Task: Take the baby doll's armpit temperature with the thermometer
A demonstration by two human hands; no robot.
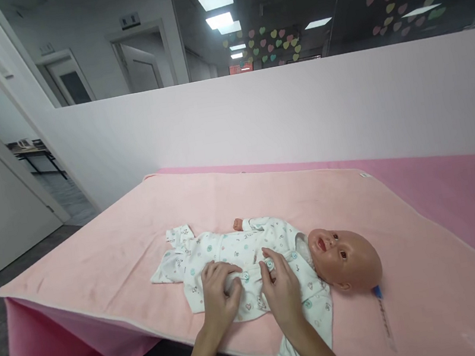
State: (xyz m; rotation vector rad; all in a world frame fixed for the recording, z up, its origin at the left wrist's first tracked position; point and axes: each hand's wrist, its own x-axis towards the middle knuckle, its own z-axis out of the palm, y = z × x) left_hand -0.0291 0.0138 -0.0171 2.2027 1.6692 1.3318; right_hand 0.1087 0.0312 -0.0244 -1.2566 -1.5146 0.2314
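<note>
Our left hand rests half curled on the printed baby outfit, thumb and forefinger apart by a button; our right hand curls at the button placket. We cannot tell whether either grips cloth. The baby doll wearing it lies on a pink blanket.

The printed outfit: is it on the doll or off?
On: the doll wears the outfit; its far hand shows beyond the cuff. Whether an arm fills the near sleeve: cannot tell.
</note>
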